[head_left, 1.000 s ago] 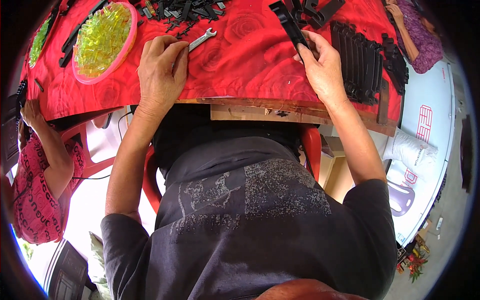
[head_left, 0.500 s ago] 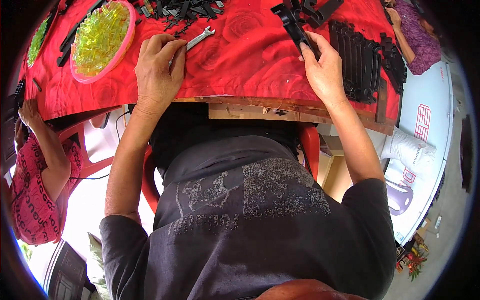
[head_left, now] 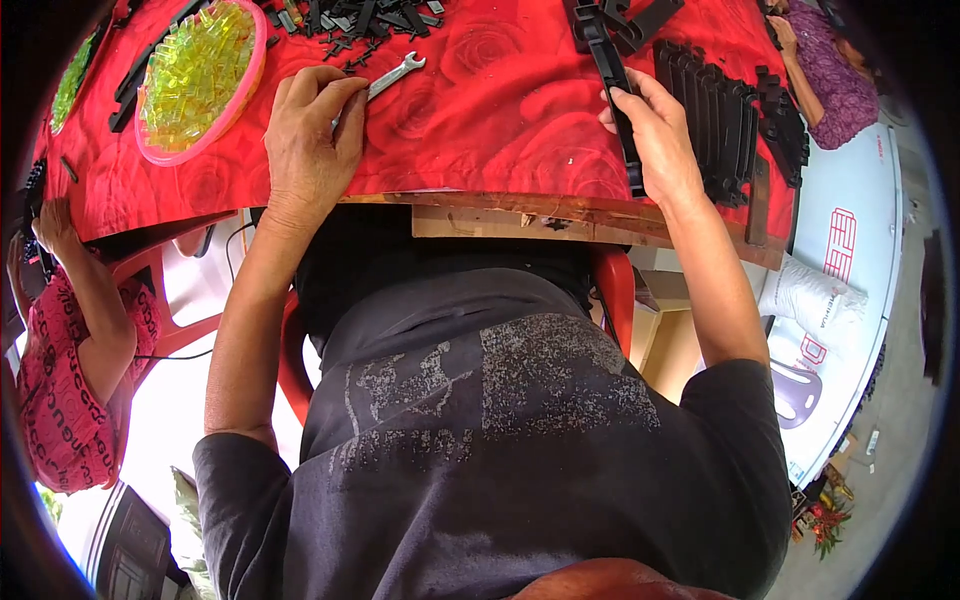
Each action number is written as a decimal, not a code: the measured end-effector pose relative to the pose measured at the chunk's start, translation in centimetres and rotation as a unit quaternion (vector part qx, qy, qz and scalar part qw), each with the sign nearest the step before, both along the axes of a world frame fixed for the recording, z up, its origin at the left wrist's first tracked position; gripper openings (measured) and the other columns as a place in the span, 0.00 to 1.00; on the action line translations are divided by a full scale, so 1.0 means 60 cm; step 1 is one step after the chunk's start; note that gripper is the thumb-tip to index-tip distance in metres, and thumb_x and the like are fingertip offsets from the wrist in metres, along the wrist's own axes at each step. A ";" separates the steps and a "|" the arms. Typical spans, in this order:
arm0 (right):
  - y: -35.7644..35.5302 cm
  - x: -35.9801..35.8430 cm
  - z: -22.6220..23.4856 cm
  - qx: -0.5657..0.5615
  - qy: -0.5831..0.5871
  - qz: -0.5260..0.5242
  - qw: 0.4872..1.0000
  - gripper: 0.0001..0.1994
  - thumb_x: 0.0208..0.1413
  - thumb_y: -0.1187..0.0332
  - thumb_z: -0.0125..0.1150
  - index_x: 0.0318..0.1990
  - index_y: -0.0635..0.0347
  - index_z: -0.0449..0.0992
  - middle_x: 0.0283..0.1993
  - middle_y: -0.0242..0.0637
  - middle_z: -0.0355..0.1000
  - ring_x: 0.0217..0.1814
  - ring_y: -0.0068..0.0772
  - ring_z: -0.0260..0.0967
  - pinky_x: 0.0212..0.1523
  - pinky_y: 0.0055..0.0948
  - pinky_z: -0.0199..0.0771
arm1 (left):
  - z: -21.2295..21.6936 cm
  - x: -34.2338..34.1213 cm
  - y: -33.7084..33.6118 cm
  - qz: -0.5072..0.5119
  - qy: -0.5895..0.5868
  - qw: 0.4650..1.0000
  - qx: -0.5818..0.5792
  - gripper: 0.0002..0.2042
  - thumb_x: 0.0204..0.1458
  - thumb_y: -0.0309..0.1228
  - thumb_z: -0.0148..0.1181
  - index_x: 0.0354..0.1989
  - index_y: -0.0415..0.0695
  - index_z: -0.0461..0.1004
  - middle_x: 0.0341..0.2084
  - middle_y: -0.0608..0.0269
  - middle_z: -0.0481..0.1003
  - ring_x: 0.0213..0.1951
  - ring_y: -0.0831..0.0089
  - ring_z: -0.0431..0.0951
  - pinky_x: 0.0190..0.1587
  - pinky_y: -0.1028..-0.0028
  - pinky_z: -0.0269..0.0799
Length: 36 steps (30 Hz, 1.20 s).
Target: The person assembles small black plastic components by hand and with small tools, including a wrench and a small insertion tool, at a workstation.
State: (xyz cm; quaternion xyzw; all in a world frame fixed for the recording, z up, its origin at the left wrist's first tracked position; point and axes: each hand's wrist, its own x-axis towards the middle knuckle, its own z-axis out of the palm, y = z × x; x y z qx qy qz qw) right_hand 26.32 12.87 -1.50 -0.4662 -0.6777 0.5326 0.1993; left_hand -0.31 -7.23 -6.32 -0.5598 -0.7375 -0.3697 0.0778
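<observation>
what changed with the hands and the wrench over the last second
Very little. The left hand has stayed on the red rose-print cloth with its fingertips on the handle of the small silver wrench, which lies where it did. The right hand still holds the long black plastic strip against the cloth. The pink plate of yellow pieces and the stack of black parts are unmoved.

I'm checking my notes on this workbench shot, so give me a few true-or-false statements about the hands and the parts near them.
1. The left hand rests on the silver open-ended metal spanner. True.
2. The right hand holds a yellow plastic piece. False: it grips a long black plastic strip.
3. The round pink-rimmed tray holds translucent yellow pieces. True.
4. The table is covered by a plain blue cloth. False: the cloth is a red rose-patterned cloth.
5. A row of black ribbed parts lies beside the right hand. True.
</observation>
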 end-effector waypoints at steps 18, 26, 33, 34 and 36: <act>-0.012 -0.001 0.011 -0.193 0.169 0.075 0.964 0.24 0.59 0.72 0.47 0.64 0.66 0.65 0.50 0.42 0.75 0.49 0.30 0.71 0.55 0.30 0.71 | -0.001 0.000 0.003 0.000 -0.020 1.000 0.011 0.06 0.50 0.25 0.65 0.36 0.43 0.81 0.36 0.61 0.76 0.40 0.60 0.75 0.42 0.65 0.73; -0.047 -0.007 0.014 -0.257 0.204 0.123 0.937 0.27 0.62 0.74 0.45 0.69 0.68 0.57 0.58 0.47 0.71 0.54 0.33 0.72 0.59 0.31 0.71 | 0.076 0.125 0.053 -0.143 -0.067 0.985 0.067 0.13 0.43 0.27 0.69 0.39 0.42 0.80 0.42 0.54 0.75 0.46 0.53 0.73 0.49 0.61 0.71; -0.100 -0.036 0.042 -0.237 0.195 0.066 0.949 0.25 0.56 0.75 0.47 0.63 0.64 0.66 0.51 0.34 0.70 0.52 0.23 0.68 0.53 0.25 0.69 | 0.068 0.200 0.085 -0.100 -0.052 0.994 0.002 0.18 0.34 0.30 0.65 0.38 0.38 0.76 0.53 0.50 0.68 0.56 0.51 0.65 0.54 0.55 0.64; -0.097 -0.036 0.032 -0.241 0.183 0.070 0.951 0.25 0.55 0.76 0.48 0.63 0.64 0.65 0.49 0.33 0.70 0.51 0.23 0.67 0.52 0.25 0.69 | 0.066 0.204 0.087 -0.093 -0.049 0.994 -0.013 0.19 0.32 0.30 0.63 0.37 0.39 0.76 0.53 0.50 0.68 0.56 0.51 0.65 0.53 0.55 0.64; -0.095 -0.036 0.027 -0.241 0.178 0.075 0.951 0.26 0.55 0.77 0.49 0.63 0.64 0.65 0.49 0.33 0.70 0.51 0.23 0.67 0.52 0.25 0.69 | 0.064 0.207 0.092 -0.083 -0.046 0.995 -0.024 0.19 0.32 0.30 0.63 0.37 0.39 0.76 0.53 0.49 0.68 0.57 0.51 0.65 0.53 0.55 0.64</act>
